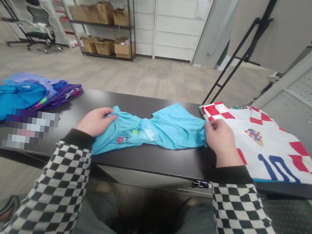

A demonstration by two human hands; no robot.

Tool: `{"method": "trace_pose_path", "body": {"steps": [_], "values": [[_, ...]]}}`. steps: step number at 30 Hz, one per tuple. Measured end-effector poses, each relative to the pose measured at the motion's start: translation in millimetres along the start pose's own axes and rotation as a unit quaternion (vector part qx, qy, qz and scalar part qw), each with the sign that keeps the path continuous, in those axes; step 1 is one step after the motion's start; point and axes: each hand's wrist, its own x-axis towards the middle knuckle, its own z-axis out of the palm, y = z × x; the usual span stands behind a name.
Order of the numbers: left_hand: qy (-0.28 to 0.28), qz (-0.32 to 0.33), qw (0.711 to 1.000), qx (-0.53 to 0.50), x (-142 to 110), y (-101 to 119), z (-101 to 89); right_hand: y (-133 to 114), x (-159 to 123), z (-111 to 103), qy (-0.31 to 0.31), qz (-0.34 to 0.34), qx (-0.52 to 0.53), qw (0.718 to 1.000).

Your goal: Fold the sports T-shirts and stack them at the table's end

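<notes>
Part of the surface (68, 100) is hidden by a pixelated patch (30, 129), and the print on the light-blue jersey (168, 128) cannot be read.

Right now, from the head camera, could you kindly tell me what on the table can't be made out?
Head view:
- The pixelated patch blurs whatever lies beside the clothes pile.
- The print on the blue shirt is too small to read.
- The left hand and right hand cover parts of the shirt.
- The frame's right edge cuts off a corner of the checked jersey.
</notes>
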Motion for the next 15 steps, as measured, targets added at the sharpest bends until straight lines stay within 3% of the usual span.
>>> {"method": "trace_pose_path", "body": {"steps": [2, 3, 4, 6, 8, 10, 12, 14, 15], "values": [[0.151, -0.02, 0.985, -0.08, 2.0, -0.9, -9.5, 1.4, 3.8, -8.2, 0.085, 0.019, 0.036, 0.996], [0.233, -0.019, 0.964, -0.128, 3.6, -2.6, -13.6, 0.7, 3.9, -11.0, 0.107, 0.015, 0.053, 0.993], [0.304, -0.012, 0.935, -0.183, 5.4, -4.6, -17.1, -0.8, 3.3, -13.0, 0.112, 0.007, 0.066, 0.991], [0.371, -0.002, 0.881, -0.295, 7.7, -7.1, -22.1, -5.1, 1.3, -15.1, 0.089, -0.001, 0.076, 0.993], [0.358, -0.001, 0.865, -0.351, 4.2, -2.8, -24.4, -10.1, -1.7, -16.0, 0.075, -0.002, 0.079, 0.994], [0.321, 0.022, 0.89, -0.323, -10.2, 13.4, -23.9, -17.1, -9.2, -17.2, 0.082, -0.031, 0.095, 0.992], [0.276, 0.072, 0.922, -0.262, -37.1, 43.2, -20.2, -29.4, -25.3, -19.8, 0.07, -0.122, 0.138, 0.98], [0.202, 0.137, 0.945, -0.219, -71.9, 81.8, -12.9, -47.9, -50.4, -24.2, -0.014, -0.259, 0.194, 0.946], [0.168, 0.194, 0.944, -0.205, -89.3, 101.2, -8.0, -58.6, -64.8, -26.9, -0.077, -0.327, 0.218, 0.916]]}}
